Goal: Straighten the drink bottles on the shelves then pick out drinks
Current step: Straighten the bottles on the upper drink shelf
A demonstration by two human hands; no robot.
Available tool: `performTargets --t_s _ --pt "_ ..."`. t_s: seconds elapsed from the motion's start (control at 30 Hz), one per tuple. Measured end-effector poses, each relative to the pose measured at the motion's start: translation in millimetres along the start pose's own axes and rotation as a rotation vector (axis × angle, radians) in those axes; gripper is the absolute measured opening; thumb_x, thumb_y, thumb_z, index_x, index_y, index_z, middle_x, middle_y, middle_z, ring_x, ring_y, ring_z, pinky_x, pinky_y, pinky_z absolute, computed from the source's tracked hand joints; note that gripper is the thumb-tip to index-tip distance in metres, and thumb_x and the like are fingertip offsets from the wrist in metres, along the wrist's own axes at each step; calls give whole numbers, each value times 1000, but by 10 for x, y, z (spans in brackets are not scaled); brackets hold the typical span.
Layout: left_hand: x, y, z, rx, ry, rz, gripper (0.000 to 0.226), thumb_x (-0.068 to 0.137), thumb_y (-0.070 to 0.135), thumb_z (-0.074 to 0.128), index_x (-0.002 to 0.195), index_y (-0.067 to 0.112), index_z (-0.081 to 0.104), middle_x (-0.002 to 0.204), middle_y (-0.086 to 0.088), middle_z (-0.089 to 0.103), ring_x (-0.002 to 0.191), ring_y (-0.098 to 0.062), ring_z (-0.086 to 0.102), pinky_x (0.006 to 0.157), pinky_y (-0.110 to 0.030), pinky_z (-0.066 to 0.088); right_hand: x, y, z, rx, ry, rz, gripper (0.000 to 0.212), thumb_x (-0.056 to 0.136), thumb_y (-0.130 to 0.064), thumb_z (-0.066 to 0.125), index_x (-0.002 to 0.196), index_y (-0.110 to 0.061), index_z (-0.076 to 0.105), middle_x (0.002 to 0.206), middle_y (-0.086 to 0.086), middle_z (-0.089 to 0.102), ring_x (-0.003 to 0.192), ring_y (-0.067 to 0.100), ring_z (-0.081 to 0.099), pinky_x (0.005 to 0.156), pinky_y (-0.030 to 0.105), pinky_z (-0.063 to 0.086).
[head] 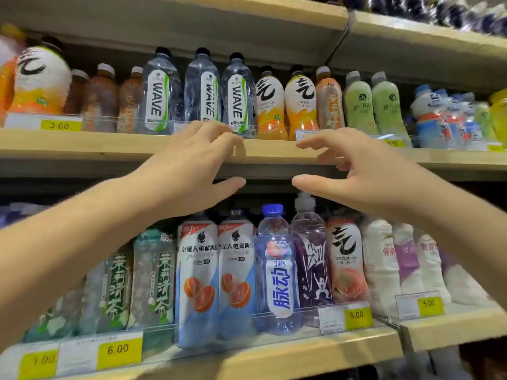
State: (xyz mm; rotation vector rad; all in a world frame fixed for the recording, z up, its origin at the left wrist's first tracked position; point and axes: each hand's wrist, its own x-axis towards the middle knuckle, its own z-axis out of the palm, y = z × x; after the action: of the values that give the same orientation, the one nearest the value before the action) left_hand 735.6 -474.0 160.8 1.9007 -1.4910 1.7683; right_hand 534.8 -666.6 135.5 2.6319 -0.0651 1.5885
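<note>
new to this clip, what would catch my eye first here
Two empty hands, left hand and right hand, reach with spread fingers at the upper pale wooden shelf. Behind the left stand three clear black-capped WAVE water bottles; below, a blue-capped clear bottle stands out.

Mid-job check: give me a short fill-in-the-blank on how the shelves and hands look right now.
The three clear bottles on the upper shelf are labelled ____.
The blue-capped bottle stands on the ____ shelf.
The left hand and right hand hold ____.
Missing: WAVE; lower; nothing.
</note>
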Motion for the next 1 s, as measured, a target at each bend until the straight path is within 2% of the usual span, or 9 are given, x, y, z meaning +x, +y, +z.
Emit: performTargets --t_s 0.17,0.3,0.47,0.6,0.7,0.77,0.83,0.93,1.0 --pt "217 -70 151 -42 126 69 51 90 55 53 130 24 54 121 0 52 113 -22 44 84 -32 37 232 157 -24 -16 39 -22 62 79 -71 62 135 -45 54 131 -15 55 114 2 58 92 27 52" --pt "440 -63 229 -88 109 92 55 87 63 52 125 25 59 115 5 52 110 -17 45 83 -36 47 415 368 -30 -23 74 -26 61 84 -67 65 138 -40 53 134 -13 57 116 5 59 92 26 51" --pt "497 -23 339 -193 205 72 50 85 60 57 116 22 66 106 6 54 101 -15 50 79 -32 45 647 674 -94 3 159 16 60 87 -61 69 139 -35 55 127 -9 63 115 8 60 95 30 51" --pt "495 16 341 -237 243 5 48 81 64 60 112 28 67 104 8 54 100 -12 50 80 -41 51 840 876 -138 36 216 97 69 84 -66 70 142 -33 51 126 -10 62 112 10 61 84 27 48" --pt "513 45 307 -266 216 -19 48 79 69 59 110 33 66 102 10 53 95 -10 50 77 -41 52 1016 1009 -164 4 228 160 73 86 -61 72 146 -27 46 117 -10 60 94 6 60 68 21 46" --pt "515 46 293 -276 209 -26 47 79 68 60 110 34 66 101 11 53 94 -9 50 77 -40 52 1153 1087 -181 -24 266 208 69 88 -57 72 143 -23 47 101 -11 62 78 -1 56 58 18 41" --pt "514 48 289 -278 208 -38 46 79 68 61 109 34 65 100 10 54 93 -9 50 77 -41 52 1290 1170 -191 -66 304 251 62 90 -54 70 138 -21 48 85 -14 55 69 -1 52 52 18 37" --pt "507 63 294 -290 213 -54 44 79 66 62 108 35 65 100 9 54 92 -11 51 77 -42 52 1445 1268 -174 -159 282 317 56 92 -50 70 130 -15 49 81 -5 58 64 4 53 48 20 36" --pt "498 78 293 -297 213 -55 43 79 65 61 109 34 65 100 8 53 94 -12 51 78 -43 51 1509 1320 -162 -173 267 347 74 92 -51 70 143 -6 41 78 -3 56 63 5 53 47 21 35"
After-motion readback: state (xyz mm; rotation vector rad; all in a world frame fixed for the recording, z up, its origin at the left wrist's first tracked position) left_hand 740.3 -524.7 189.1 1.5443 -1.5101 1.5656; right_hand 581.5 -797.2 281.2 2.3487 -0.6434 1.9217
